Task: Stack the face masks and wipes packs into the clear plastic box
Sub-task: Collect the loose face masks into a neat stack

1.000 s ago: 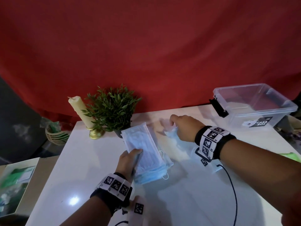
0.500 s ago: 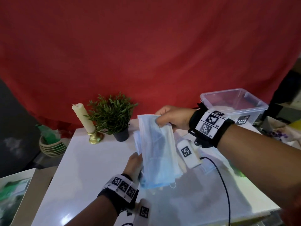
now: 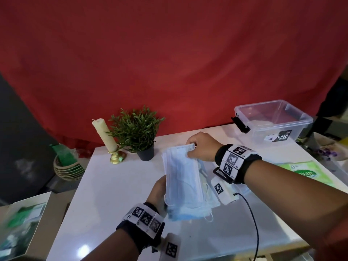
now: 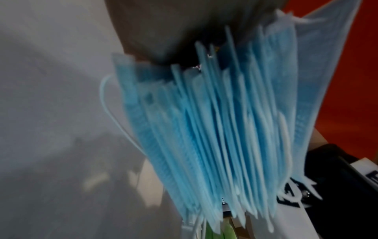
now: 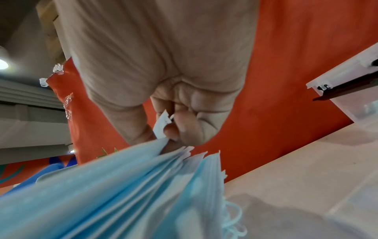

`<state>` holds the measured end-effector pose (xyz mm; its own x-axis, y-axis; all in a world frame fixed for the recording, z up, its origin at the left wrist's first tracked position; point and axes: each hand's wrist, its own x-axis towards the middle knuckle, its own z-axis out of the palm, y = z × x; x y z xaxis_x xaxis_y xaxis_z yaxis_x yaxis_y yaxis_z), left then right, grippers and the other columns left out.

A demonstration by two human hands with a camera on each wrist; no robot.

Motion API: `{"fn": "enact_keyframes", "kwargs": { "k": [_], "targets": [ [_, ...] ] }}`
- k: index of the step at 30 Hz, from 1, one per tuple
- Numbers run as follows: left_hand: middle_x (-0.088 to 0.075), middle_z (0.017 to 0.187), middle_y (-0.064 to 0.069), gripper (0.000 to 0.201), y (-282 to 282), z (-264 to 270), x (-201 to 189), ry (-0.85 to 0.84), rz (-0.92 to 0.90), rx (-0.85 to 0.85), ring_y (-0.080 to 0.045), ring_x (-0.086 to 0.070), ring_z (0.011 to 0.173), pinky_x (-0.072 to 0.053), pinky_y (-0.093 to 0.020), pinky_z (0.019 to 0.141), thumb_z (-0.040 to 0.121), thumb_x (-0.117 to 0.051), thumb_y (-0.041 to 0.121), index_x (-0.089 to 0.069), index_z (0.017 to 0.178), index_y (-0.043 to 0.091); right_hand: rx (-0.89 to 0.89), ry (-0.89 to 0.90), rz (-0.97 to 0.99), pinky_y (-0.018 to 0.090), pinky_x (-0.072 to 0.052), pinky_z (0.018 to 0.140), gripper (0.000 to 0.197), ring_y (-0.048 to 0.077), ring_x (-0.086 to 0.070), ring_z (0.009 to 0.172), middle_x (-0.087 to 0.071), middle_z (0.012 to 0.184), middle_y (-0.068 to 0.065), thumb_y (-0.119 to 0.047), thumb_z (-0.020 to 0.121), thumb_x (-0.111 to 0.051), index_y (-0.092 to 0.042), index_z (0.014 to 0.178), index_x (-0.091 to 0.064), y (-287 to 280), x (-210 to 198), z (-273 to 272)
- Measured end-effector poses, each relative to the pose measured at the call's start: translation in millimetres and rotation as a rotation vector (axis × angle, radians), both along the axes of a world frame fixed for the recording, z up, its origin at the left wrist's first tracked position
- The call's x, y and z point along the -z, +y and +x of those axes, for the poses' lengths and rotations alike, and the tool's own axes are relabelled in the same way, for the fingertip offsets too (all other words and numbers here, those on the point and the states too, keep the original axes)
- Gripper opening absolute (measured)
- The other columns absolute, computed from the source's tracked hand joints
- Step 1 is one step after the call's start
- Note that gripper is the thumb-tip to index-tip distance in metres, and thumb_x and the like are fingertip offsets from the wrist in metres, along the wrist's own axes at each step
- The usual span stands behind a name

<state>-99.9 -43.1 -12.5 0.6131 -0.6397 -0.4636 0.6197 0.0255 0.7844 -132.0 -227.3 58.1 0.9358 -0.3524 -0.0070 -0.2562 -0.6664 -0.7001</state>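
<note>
Masks, light and floppy, were pinched by right hand and gripped by left hand; both ends judged best, left of the box.

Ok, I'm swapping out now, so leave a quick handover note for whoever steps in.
Left hand grips the near end of the stack of face masks; right hand pinches its far top corner, stack lifted off the white table.
Clear plastic box stands open at the far right corner; no masks or packs visible inside.
Green wipes pack lies on the table's right edge.
Left: masks, then wipes, into the box.
</note>
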Motion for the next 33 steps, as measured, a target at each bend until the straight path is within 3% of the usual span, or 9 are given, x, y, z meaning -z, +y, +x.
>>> {"fn": "enact_keyframes", "kwargs": {
  "k": [2,5,9,11,14,17,25,30,33],
  "targets": [
    [-0.067,0.066,-0.008,0.042,-0.9,0.0,-0.6,0.018,-0.028,0.018,-0.022,-0.064,0.058,-0.047,-0.032,0.064,0.095,-0.047,0.035,-0.071,0.073,0.009,-0.002,-0.017,-0.015,0.021,-0.044,0.054,0.005,0.015,-0.059,0.064,-0.068,0.077,0.008,-0.007,0.076,-0.069,-0.005,0.081,-0.070,1.0,1.9,-1.3],
    [-0.074,0.106,-0.019,0.065,-2.8,-0.1,-1.6,0.037,-0.018,0.054,-0.036,-0.071,0.093,-0.053,-0.045,0.087,0.092,-0.044,0.061,-0.076,0.105,0.006,0.004,-0.056,-0.024,0.022,-0.044,0.057,0.008,0.016,-0.060,0.068,-0.068,0.080,0.007,-0.009,0.077,-0.071,-0.009,0.085,-0.070,-0.9,6.4,-2.1],
    [-0.065,0.122,-0.029,0.067,-6.6,0.7,3.4,-0.064,0.087,0.095,-0.047,-0.062,0.114,-0.046,-0.057,0.103,0.067,-0.077,0.026,-0.062,0.126,-0.002,0.095,-0.116,0.115,0.021,-0.044,0.053,0.023,0.010,-0.056,0.061,-0.059,0.082,-0.003,-0.021,0.083,-0.072,-0.012,0.103,-0.066,-4.8,13.7,-8.3],
    [-0.063,0.123,-0.032,0.065,-9.3,3.3,8.3,-0.099,0.121,0.085,-0.048,-0.061,0.114,-0.047,-0.056,0.102,0.066,-0.073,0.019,-0.061,0.125,-0.004,0.218,-0.144,0.209,0.021,-0.047,0.048,0.018,0.013,-0.059,0.063,-0.060,0.087,-0.001,-0.023,0.089,-0.063,-0.016,0.105,-0.064,-15.8,18.1,-15.4],
    [-0.065,0.122,-0.029,0.059,-10.9,9.4,16.0,-0.105,0.131,0.066,-0.047,-0.062,0.113,-0.048,-0.055,0.101,0.071,-0.071,0.017,-0.061,0.125,-0.003,0.379,-0.061,0.104,0.030,-0.054,0.076,0.017,0.022,-0.065,0.091,-0.065,0.103,0.004,-0.017,0.088,-0.055,-0.015,0.101,-0.067,-49.1,27.2,-32.0],
    [-0.063,0.124,-0.030,0.050,-14.0,16.2,23.3,-0.104,0.143,0.049,-0.048,-0.061,0.114,-0.045,-0.057,0.103,0.079,-0.069,0.014,-0.062,0.125,-0.004,0.406,0.273,-0.097,0.031,-0.049,0.090,0.026,0.026,-0.059,0.108,-0.064,0.117,0.008,-0.014,0.087,-0.053,-0.008,0.109,-0.065,-79.2,39.5,-53.2],
    [-0.060,0.127,-0.033,0.055,-38.5,15.7,28.0,-0.104,0.151,0.020,-0.049,-0.058,0.118,-0.040,-0.059,0.108,0.074,-0.074,0.018,-0.063,0.122,-0.006,0.360,0.708,-0.432,0.034,-0.039,0.101,0.036,0.029,-0.050,0.120,-0.054,0.129,0.012,-0.018,0.088,-0.051,-0.010,0.123,-0.050,-93.8,73.4,-74.1],
    [-0.062,0.124,-0.032,0.044,-45.9,15.3,32.8,-0.086,0.145,0.046,-0.048,-0.059,0.116,-0.044,-0.056,0.105,0.083,-0.068,0.013,-0.063,0.122,-0.006,0.313,0.718,-0.524,0.035,-0.037,0.100,0.039,0.027,-0.047,0.120,-0.051,0.131,0.012,-0.023,0.092,-0.048,-0.012,0.129,-0.047,-87.7,87.3,-68.4],
    [-0.063,0.124,-0.032,0.052,-45.6,17.9,35.3,-0.087,0.143,0.041,-0.048,-0.061,0.115,-0.043,-0.057,0.105,0.076,-0.072,0.016,-0.063,0.122,-0.006,0.314,0.668,-0.496,0.034,-0.039,0.098,0.036,0.027,-0.050,0.118,-0.053,0.129,0.012,-0.020,0.091,-0.049,-0.010,0.126,-0.048,-80.8,87.8,-61.6]
  ]
}}
